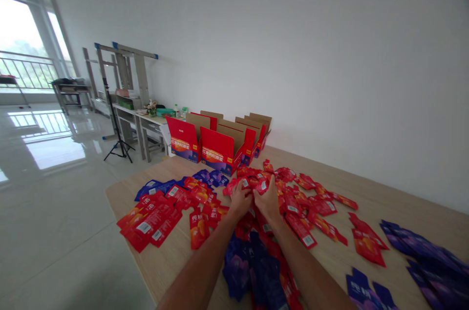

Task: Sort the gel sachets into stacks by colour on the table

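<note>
Our left hand (241,200) and right hand (267,198) each have fingers around a red packet (261,187) at the worktop (331,261) pile (291,202). Likely light, pliable, slick; we should pinch edges.

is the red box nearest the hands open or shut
Open: the nearest red box has its brown inner flap standing up.

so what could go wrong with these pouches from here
Red pouches lie close to the left edge of the table and could slide off if nudged. Blue pouches lie up against red ones in the near heap, so colours might get mixed. The open boxes stand just behind the heap and might get knocked.
</note>
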Demonstrator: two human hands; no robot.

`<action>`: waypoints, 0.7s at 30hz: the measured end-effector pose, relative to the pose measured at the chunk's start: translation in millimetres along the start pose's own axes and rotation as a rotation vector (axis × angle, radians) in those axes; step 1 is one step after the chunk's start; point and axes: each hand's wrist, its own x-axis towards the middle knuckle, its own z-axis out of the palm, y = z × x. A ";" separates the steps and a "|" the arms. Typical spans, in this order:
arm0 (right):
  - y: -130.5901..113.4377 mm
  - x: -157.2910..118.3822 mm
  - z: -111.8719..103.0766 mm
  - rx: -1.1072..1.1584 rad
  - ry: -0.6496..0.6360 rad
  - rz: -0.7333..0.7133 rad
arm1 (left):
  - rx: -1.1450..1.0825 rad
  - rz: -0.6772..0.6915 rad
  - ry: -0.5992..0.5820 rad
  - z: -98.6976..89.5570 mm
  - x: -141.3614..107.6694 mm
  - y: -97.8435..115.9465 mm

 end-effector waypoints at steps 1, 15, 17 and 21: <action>4.0 -1.0 -3.5 -0.046 -0.006 0.027 | 0.077 -0.014 -0.016 3.6 -2.8 0.3; 10.9 -21.0 -16.8 -0.529 -0.392 0.106 | 0.113 0.278 -0.273 6.8 -13.8 8.6; 2.2 -21.2 -14.7 -0.544 -0.371 0.092 | 0.101 0.278 -0.238 -0.3 -11.6 6.4; -21.3 -24.1 -1.7 -0.528 -0.219 -0.013 | 0.128 0.247 -0.138 -21.0 -9.1 -3.1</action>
